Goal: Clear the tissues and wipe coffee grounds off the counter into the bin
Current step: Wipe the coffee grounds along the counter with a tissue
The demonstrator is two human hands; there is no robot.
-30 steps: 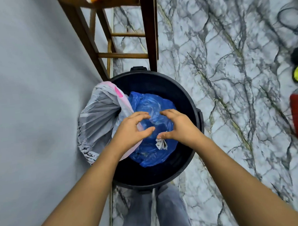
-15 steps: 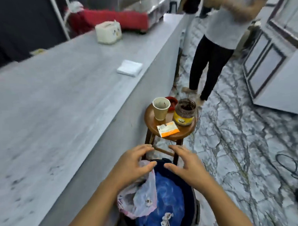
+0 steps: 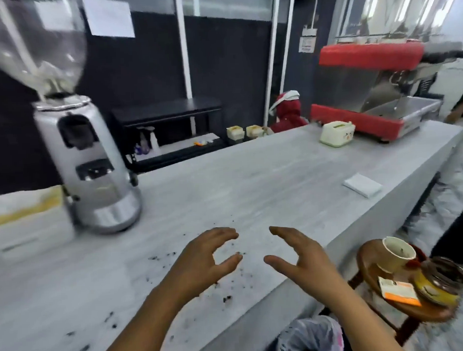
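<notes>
Dark coffee grounds (image 3: 231,286) lie scattered on the grey counter (image 3: 265,184) near its front edge. My left hand (image 3: 202,261) hovers over them, fingers curved and apart, holding nothing. My right hand (image 3: 303,259) is beside it above the counter's edge, also empty with fingers spread. A folded white tissue (image 3: 362,184) lies further right on the counter. Only the bin's plastic liner (image 3: 309,336) shows, at the bottom below the counter's edge.
A silver coffee grinder (image 3: 86,165) stands on the counter at left. A small wooden stool (image 3: 406,308) on the right carries a paper cup (image 3: 397,253), a jar (image 3: 439,283) and an orange sachet (image 3: 397,291). A cream box (image 3: 336,132) and a red espresso machine (image 3: 375,92) stand far back. A person stands at the right edge.
My view swung up from inside the bin to the counter. Both hands lifted out of the bin, leaving the crumpled tissue in it, and now hover over the grounds.
</notes>
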